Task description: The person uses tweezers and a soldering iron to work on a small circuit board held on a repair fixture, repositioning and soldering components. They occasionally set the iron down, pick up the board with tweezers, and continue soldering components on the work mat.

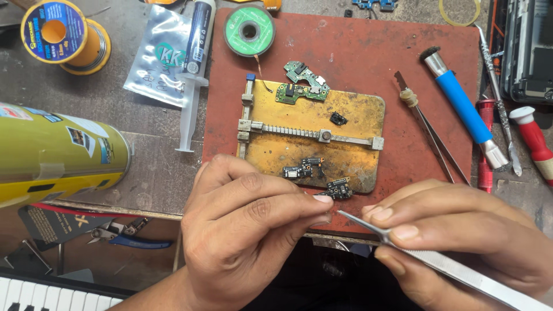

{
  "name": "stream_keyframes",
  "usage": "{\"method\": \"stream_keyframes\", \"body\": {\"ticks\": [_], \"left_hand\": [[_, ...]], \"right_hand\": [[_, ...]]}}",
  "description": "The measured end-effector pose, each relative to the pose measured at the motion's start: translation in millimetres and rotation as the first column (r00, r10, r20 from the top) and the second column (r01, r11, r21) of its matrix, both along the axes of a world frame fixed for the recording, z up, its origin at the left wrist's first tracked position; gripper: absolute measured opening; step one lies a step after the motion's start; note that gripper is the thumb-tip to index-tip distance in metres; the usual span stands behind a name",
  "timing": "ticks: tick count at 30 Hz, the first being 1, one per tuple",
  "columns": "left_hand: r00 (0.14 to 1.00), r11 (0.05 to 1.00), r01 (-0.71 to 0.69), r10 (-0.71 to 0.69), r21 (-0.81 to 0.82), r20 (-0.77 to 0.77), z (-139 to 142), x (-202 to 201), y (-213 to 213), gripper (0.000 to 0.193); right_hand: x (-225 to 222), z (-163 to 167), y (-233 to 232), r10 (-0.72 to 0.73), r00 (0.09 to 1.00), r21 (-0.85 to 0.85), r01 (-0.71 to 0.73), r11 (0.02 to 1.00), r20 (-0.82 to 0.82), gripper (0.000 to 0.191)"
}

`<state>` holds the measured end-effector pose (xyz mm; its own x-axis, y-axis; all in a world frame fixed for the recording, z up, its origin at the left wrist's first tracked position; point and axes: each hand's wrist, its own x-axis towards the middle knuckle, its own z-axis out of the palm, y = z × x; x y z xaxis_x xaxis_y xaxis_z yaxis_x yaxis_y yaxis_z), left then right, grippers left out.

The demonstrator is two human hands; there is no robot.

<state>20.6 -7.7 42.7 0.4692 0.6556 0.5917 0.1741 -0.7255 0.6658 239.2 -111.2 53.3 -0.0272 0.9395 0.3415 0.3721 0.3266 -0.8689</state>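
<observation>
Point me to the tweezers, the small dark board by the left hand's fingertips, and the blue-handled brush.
tweezers (368, 226), head view, on the metal near the tip.
small dark board (339, 189), head view, on its middle.
blue-handled brush (461, 105), head view, on the blue handle.

A metal holder plate (351, 112) is placed on a work mat (368, 52). A sliding clamp bar (311, 133) is laid across the plate. Two circuit boards (302, 83) are positioned at the plate's far edge, and two smaller boards (303, 168) near its front edge. A wick spool (249, 30) is located behind the plate, a syringe (193, 69) to its left, and tweezers (432, 135) and a brush (461, 106) to its right. A spray can (55, 155) is positioned at far left, with a solder reel (66, 35) behind it.
</observation>
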Motion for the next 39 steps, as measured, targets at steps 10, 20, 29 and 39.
{"method": "stream_keyframes", "body": {"ticks": [10,20,29,39], "left_hand": [[0.997,0.997,0.074,-0.073,-0.033,0.026,0.4,-2.9,2.2,0.024],[0.996,0.996,0.084,-0.083,-0.026,0.027,0.5,-3.8,1.2,0.025],[0.996,0.996,0.086,-0.085,-0.012,0.025,-0.9,-4.4,0.8,0.026],[0.997,0.997,0.082,-0.082,0.001,0.008,-2.0,-5.0,0.3,0.027]], "right_hand": [[5.7,-1.9,-4.3,0.053,0.998,-0.032,-0.052,0.998,0.021,0.027],[11.9,-3.3,-1.5,0.144,0.989,-0.001,-0.144,0.99,0.022,0.028],[12.6,-0.7,0.4,0.168,0.985,-0.011,-0.168,0.986,0.048,0.027],[11.6,-0.7,1.8,0.161,0.985,0.006,-0.162,0.987,0.059,0.027]]}}
